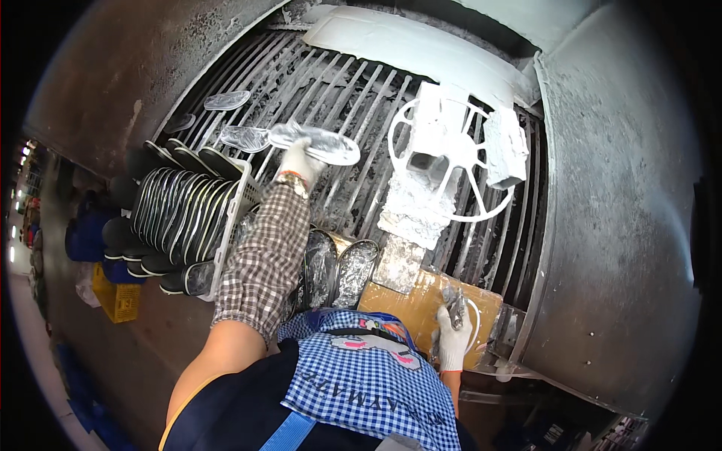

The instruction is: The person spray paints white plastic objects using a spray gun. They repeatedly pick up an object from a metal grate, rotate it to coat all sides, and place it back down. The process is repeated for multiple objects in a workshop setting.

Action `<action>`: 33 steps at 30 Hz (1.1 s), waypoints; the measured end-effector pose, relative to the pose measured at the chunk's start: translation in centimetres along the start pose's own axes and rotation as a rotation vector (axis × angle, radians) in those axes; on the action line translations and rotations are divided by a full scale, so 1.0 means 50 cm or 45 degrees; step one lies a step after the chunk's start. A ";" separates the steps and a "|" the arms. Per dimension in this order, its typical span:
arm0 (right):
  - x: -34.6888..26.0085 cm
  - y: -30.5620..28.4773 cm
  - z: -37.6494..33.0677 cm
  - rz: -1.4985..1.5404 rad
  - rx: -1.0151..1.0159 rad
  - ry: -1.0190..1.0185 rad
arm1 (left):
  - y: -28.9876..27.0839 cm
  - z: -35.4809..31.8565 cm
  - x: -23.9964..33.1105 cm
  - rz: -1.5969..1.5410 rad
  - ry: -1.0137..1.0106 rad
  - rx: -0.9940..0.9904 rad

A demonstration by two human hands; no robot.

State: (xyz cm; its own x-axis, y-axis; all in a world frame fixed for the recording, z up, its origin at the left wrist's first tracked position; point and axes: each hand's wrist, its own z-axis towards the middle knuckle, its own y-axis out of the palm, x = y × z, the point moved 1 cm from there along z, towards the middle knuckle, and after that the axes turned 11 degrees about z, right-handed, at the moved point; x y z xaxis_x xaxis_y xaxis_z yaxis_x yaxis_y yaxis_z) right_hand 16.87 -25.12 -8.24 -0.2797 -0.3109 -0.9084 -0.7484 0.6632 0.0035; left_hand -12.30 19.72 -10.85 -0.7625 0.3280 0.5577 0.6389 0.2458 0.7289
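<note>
1. Two gloved hands at a slatted metal grate (353,113) inside a large metal booth.
2. Left hand (301,161), in a white glove with a checked sleeve, stretched out over the grate and clamped on the near end of a shoe sole (320,143) coated in silvery-white spray.
3. Sole held flat and crosswise above the bars, its far end pointing right.
4. Right hand (453,331), also white-gloved, low near the body and closed around a small grey tool (454,301); kind of tool too unclear to tell.
5. Beneath that hand, a brown cardboard sheet (410,297) lying on the near edge of the grate.
6. Two more coated soles (244,137) lying flat on the bars, left of the held one.
7. White wire basket (233,218) at the left edge, packed with dark soles (177,207) standing on edge.
8. Further coated soles (338,270) leaning by the left forearm.
9. White crusted wheel-shaped fixture (451,158) resting on the grate at right, well apart from both hands.
</note>
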 end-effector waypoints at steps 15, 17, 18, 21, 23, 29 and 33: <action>-0.009 0.016 0.016 -0.194 -0.007 -0.026 | -0.118 0.103 -0.048 0.587 -0.130 0.518; 0.022 0.006 0.031 -0.193 -0.024 -0.138 | -0.153 0.101 -0.020 0.488 -0.120 0.421; 0.024 0.007 0.030 -0.187 -0.017 -0.140 | -0.140 0.086 -0.016 0.533 -0.113 0.381; -0.028 0.043 0.007 -0.185 -0.014 0.084 | -0.106 0.014 -0.009 0.622 -0.051 0.238; -0.022 0.034 0.017 -0.239 -0.054 0.099 | -0.136 -0.001 0.012 1.003 -0.089 -0.096; -0.006 0.019 0.019 -0.173 -0.074 -0.037 | 0.084 -0.272 -0.070 2.454 -0.305 -0.651; -0.014 0.018 0.016 -0.162 -0.113 -0.091 | 0.011 -0.284 -0.176 3.049 0.117 -1.169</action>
State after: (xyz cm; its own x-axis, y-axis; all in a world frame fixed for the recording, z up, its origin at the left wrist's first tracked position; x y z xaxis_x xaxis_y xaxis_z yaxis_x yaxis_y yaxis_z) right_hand 16.87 -23.77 -7.91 -0.1386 -0.3372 -0.9312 -0.8259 0.5582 -0.0793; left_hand -6.71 4.01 -9.73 0.7050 -0.6566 0.2679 -0.1430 -0.5016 -0.8532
